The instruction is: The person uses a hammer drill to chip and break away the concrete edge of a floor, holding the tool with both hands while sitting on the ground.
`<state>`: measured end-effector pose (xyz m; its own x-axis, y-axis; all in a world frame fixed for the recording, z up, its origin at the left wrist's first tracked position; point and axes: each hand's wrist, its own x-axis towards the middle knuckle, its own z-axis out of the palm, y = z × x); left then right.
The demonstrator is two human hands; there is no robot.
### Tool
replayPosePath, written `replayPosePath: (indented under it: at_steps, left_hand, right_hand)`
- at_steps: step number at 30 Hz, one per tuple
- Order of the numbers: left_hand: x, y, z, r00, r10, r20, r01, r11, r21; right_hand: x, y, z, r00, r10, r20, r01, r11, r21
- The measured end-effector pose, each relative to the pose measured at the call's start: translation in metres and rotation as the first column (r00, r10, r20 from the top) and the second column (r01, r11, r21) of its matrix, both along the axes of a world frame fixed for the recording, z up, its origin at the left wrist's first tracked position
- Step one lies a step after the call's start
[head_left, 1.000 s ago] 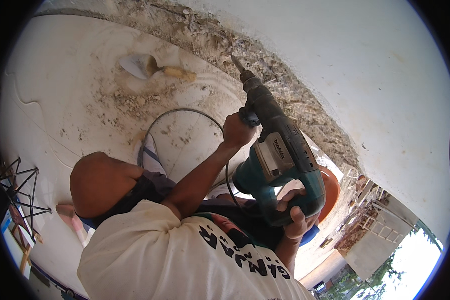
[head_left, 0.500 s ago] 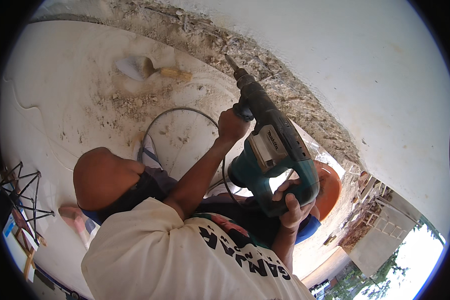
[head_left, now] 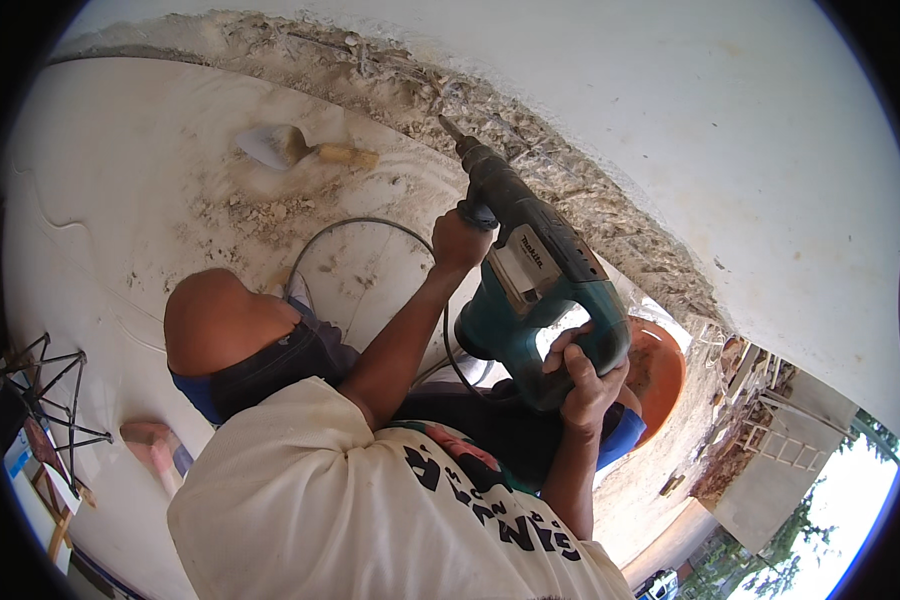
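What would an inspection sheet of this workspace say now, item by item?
Surface: smooth pale floor strewn with brown rubble.
Job's things: teal-and-black power hammer, its steel chisel bit at a rough broken strip; contact unclear.
Clutter: wooden-handled metal trowel; round orange plastic basin.
Grippers: bare left hand on front handle, bare right hand on rear grip.
Cables: dark cord looped over the floor.
Surroundings: white wall; black metal frame.

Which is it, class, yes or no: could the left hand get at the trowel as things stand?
Probably not without letting go: the left hand is closed on the drill. Otherwise the way looks free: the trowel lies uncovered, with nothing apparent between.
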<state>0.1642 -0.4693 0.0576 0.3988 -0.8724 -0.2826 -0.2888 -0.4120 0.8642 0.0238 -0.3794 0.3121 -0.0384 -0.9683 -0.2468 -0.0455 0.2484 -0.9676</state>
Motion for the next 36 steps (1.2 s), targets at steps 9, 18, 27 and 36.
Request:
replayPosePath:
  at_steps: [9, 18, 27, 36]
  left_hand:
    - [0.017, 0.001, 0.012, 0.999, 0.037, 0.027, -0.037, 0.999, 0.024]
    - [0.01, 0.025, 0.01, 0.993, 0.076, -0.09, -0.081, 0.995, -0.06]
    - [0.025, 0.042, 0.022, 0.941, 0.124, -0.314, -0.187, 0.966, -0.18]
    - [0.039, 0.006, -0.02, 0.904, 0.171, -0.393, -0.245, 0.959, -0.145]
  right_hand:
    - [0.023, 0.008, 0.008, 0.999, 0.03, -0.027, -0.031, 0.999, -0.012]
    - [0.031, 0.034, 0.018, 0.996, 0.054, -0.065, -0.056, 0.998, -0.021]
    - [0.027, 0.055, 0.022, 0.963, 0.206, -0.175, -0.222, 0.972, -0.074]
    - [0.078, 0.026, 0.033, 0.929, 0.242, -0.281, -0.262, 0.965, -0.036]
